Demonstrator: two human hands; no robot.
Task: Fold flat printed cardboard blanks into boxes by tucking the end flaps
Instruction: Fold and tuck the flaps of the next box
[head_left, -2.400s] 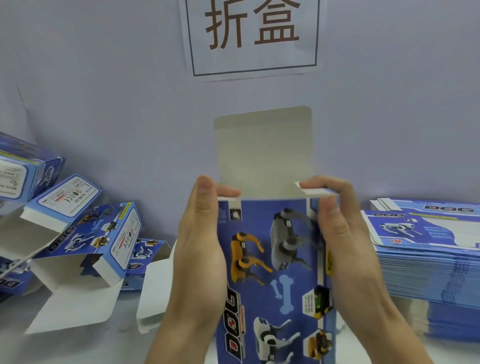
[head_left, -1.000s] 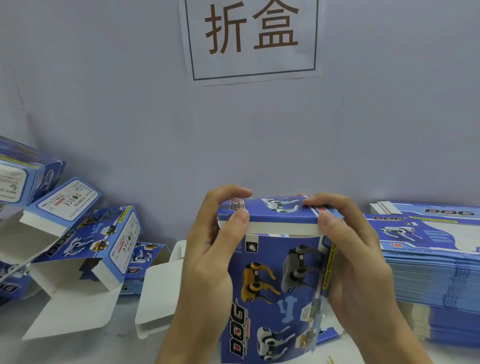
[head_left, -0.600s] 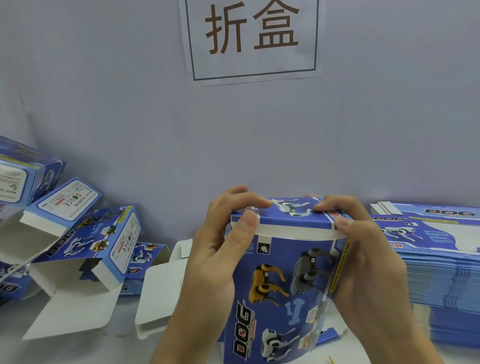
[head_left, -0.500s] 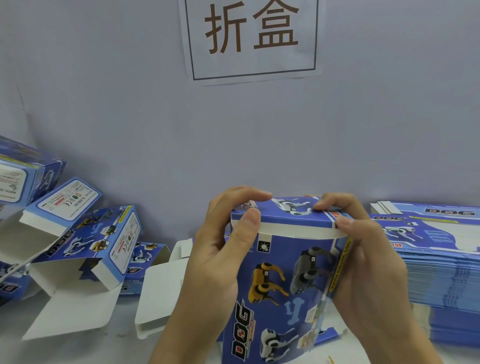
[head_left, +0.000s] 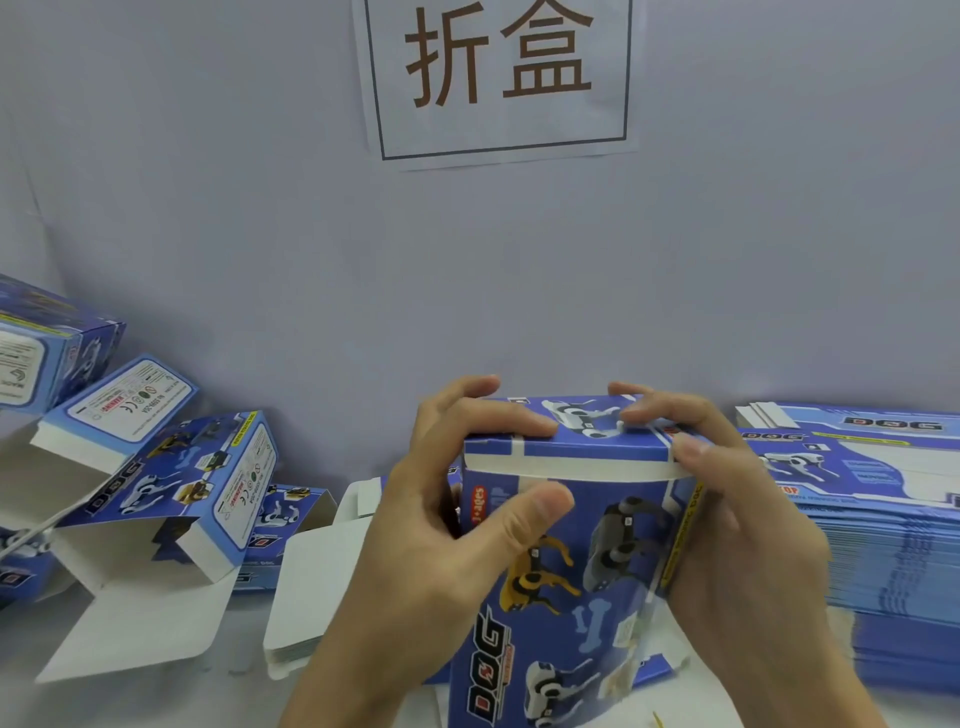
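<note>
At centre frame, held upright over the white table (head_left: 156, 696): blue printed dog box (head_left: 566, 582), top flap (head_left: 571, 441) folded over with its white tuck edge showing. Left hand (head_left: 441, 525) curled round the box's nine o'clock side, thumb flat on the front, fingers pressing the flap. Right hand (head_left: 727, 525) gripping the three o'clock side, fingertips on the flap. Stack of flat blanks (head_left: 883, 545) at three o'clock; open-ended folded boxes (head_left: 171, 493) at nine; wall sign (head_left: 498, 78) at twelve.

One head-worn camera looks forward and slightly down, close over the table (head_left: 156, 691), facing the wall (head_left: 727, 260).
</note>
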